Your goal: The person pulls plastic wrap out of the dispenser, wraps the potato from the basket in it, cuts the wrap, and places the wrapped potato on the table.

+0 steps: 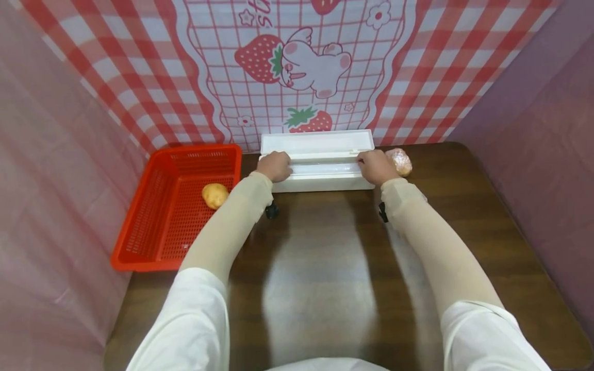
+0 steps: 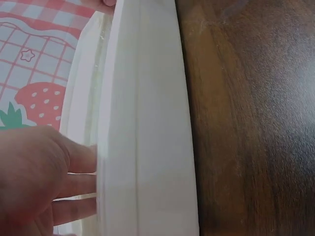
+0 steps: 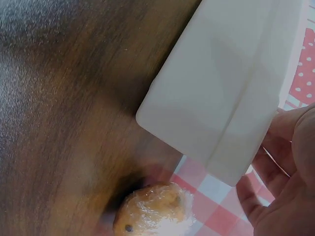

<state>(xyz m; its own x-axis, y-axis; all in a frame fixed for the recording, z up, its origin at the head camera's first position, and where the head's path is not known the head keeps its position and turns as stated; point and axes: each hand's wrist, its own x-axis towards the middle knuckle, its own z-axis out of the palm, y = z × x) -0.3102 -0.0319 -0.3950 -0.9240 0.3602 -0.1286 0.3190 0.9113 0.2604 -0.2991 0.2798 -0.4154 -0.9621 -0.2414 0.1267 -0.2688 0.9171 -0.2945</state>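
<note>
The left hand (image 1: 276, 166) and right hand (image 1: 378, 166) bend their fingers at opposite ends of the opening of a long white box (image 1: 325, 184), but the tips are partly hidden, so whether they pinch anything cannot be told. The box sits at the far side of a dark wood-grain table (image 1: 320, 309), before a red-and-white checked strawberry cloth (image 1: 134, 67) and between pinkish drapes (image 1: 55, 180). Its lid (image 1: 317, 140) is raised over pale, glossy material (image 1: 325, 169); a film-wrapped brownish lump (image 3: 152, 211) lies beside its right end, and leftward a red basket (image 1: 153, 265) holds one potato (image 1: 215, 196).
</note>
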